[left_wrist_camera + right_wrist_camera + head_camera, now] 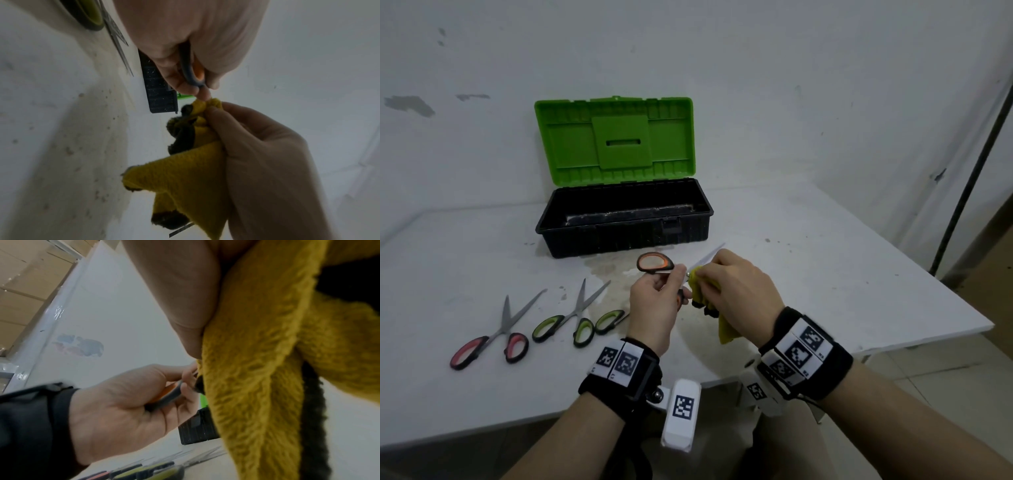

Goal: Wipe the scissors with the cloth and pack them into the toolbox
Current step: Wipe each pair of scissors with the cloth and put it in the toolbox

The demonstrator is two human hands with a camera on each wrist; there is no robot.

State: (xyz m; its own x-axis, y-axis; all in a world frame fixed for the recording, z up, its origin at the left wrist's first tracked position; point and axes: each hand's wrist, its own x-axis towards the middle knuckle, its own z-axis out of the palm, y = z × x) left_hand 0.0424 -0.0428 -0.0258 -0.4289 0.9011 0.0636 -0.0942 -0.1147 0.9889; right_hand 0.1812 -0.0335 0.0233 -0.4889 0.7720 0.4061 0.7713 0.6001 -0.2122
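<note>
My left hand (654,305) grips one handle loop of the orange-handled scissors (655,263), held above the table in front of the toolbox. The other loop sticks up and the blade tip (714,251) points up and right. My right hand (736,291) holds the yellow cloth (726,330) bunched around the blades near the pivot. In the left wrist view my fingers curl round the grey-and-orange handle (192,71) just above the cloth (185,181). The right wrist view shows the cloth (257,369) close up and the left hand (127,405) on the handle (166,397).
The black toolbox (623,219) stands open behind my hands, its green lid (616,140) upright against the wall. On the table (825,274) to the left lie pink-handled scissors (493,339), green-handled scissors (575,317) and another green handle (610,320). The table's right edge is near.
</note>
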